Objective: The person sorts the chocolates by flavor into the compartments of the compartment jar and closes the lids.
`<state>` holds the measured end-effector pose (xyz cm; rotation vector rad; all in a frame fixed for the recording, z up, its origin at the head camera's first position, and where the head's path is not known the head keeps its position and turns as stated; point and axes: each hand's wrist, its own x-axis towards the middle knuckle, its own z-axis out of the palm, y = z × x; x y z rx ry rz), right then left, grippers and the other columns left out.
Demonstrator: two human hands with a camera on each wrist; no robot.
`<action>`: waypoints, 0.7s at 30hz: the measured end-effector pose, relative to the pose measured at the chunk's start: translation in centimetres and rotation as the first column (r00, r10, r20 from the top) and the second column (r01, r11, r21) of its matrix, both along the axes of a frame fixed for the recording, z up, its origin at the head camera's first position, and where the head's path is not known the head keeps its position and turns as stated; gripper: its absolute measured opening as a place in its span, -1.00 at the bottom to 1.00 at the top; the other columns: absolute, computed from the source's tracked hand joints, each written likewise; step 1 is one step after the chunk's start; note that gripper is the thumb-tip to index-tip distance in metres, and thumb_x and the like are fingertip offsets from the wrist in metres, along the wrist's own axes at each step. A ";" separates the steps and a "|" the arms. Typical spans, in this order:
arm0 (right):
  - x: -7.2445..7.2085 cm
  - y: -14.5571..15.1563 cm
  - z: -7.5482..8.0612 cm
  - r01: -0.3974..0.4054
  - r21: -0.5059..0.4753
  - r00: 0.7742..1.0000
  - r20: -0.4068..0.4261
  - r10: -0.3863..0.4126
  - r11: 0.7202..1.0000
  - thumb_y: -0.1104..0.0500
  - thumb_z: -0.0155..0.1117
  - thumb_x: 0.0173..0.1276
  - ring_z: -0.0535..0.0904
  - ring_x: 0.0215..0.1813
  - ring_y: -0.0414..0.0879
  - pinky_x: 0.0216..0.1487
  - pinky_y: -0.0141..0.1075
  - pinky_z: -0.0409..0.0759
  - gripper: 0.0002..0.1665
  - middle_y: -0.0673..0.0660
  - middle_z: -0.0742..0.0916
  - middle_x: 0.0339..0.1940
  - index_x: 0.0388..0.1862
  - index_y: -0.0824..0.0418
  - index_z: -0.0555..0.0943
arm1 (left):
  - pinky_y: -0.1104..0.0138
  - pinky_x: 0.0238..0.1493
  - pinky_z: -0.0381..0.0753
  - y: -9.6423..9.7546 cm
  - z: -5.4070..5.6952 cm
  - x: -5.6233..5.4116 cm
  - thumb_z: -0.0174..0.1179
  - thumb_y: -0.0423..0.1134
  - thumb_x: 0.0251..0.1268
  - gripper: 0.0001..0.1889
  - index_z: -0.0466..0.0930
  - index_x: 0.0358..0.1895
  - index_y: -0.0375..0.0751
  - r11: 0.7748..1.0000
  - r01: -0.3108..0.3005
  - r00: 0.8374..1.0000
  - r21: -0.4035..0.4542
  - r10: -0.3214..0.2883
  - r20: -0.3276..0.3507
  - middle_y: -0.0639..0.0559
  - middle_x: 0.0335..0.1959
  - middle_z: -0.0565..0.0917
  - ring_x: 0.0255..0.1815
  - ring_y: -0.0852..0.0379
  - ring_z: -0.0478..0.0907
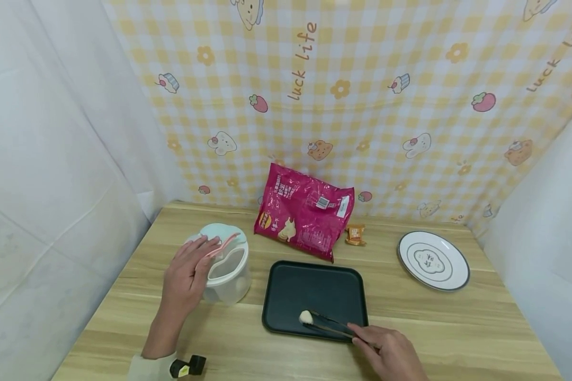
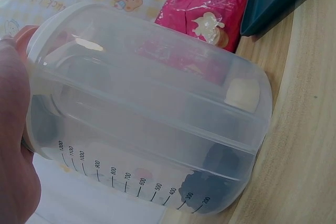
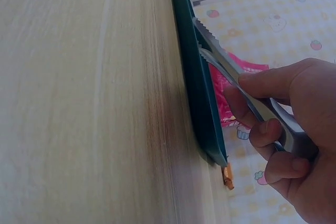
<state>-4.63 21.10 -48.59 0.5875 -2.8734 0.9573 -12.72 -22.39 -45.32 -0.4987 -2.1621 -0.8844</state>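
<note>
A see-through storage canister [image 2: 152,108] with measuring marks and inner dividers stands at the left of the table. Its top has a pale blue lid section [image 1: 221,232] and a raised pink lid flap [image 1: 228,242], beside an uncovered compartment. My left hand [image 1: 187,272] lies over the canister's top and pinches the pink flap between thumb and fingers. With my right hand [image 1: 386,346] I grip metal tongs [image 3: 236,74], their tips spread around a small white lump [image 1: 306,317] low over the dark green tray [image 1: 314,286]. Dark contents and a pale piece [image 2: 243,94] show inside the canister.
Behind the tray a magenta snack bag [image 1: 305,209] leans near the patterned cloth backdrop. A small orange-wrapped item [image 1: 355,234] lies to its right. Farther right sits a white plate [image 1: 450,254] with a dark rim. White cloth [image 1: 52,159] hangs along both sides.
</note>
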 end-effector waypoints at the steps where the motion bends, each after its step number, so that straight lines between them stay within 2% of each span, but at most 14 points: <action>1: 0.0 0.0 -0.1 -0.001 -0.004 1.000 -0.004 0.001 1.000 0.29 0.51 0.27 0.51 -0.39 -0.44 -0.44 -0.43 0.47 -0.68 -0.06 0.83 -0.22 0.02 0.12 0.83 | 0.14 0.51 0.24 0.0 0.0 0.0 0.04 -0.11 0.64 -0.63 0.73 0.13 -0.27 1.000 0.000 1.000 -0.002 0.000 -0.003 -0.09 0.14 0.73 0.26 -0.17 0.59; 6: 0.2 0.0 -0.4 0.005 -0.024 0.999 -0.054 -0.007 1.000 0.30 0.53 0.23 0.49 -0.42 -0.45 -0.47 -0.44 0.44 -0.67 -0.07 0.83 -0.24 -0.01 0.10 0.84 | 0.14 0.50 0.25 0.1 0.0 -0.1 0.03 -0.10 0.64 -0.62 0.74 0.13 -0.27 1.000 0.003 1.000 0.001 -0.003 -0.018 -0.08 0.13 0.73 0.25 -0.17 0.60; 11: 0.0 -0.4 -0.1 0.013 -0.039 0.998 -0.066 -0.015 0.999 0.27 0.53 0.26 0.45 -0.47 -0.45 -0.48 -0.45 0.42 -0.67 -0.15 0.81 -0.28 0.01 0.06 0.83 | 0.14 0.50 0.24 0.1 -0.1 0.0 0.04 -0.13 0.63 -0.64 0.73 0.13 -0.28 1.000 0.003 1.000 0.002 -0.003 -0.018 -0.09 0.13 0.73 0.26 -0.17 0.59; 16: -0.9 -1.5 0.9 0.009 -0.076 0.997 -0.077 -0.015 0.997 0.20 0.51 0.33 0.55 -0.38 -0.44 -0.40 -0.42 0.57 -0.66 -0.24 0.79 -0.24 0.08 0.04 0.81 | 0.13 0.51 0.23 0.0 0.0 0.1 0.04 -0.15 0.63 -0.64 0.73 0.15 -0.28 1.000 -0.001 1.000 -0.001 0.001 0.006 -0.09 0.15 0.73 0.28 -0.15 0.58; 21: -2.0 -3.0 1.8 -0.045 -0.138 0.988 -0.154 0.024 0.989 0.22 0.51 0.33 0.64 -0.28 -0.41 -0.32 -0.44 0.65 -0.62 -0.25 0.79 -0.18 0.12 0.02 0.79 | 0.13 0.51 0.24 0.1 0.0 0.0 0.03 -0.11 0.64 -0.63 0.73 0.15 -0.26 1.000 0.002 1.000 0.004 -0.002 -0.018 -0.08 0.14 0.73 0.26 -0.17 0.59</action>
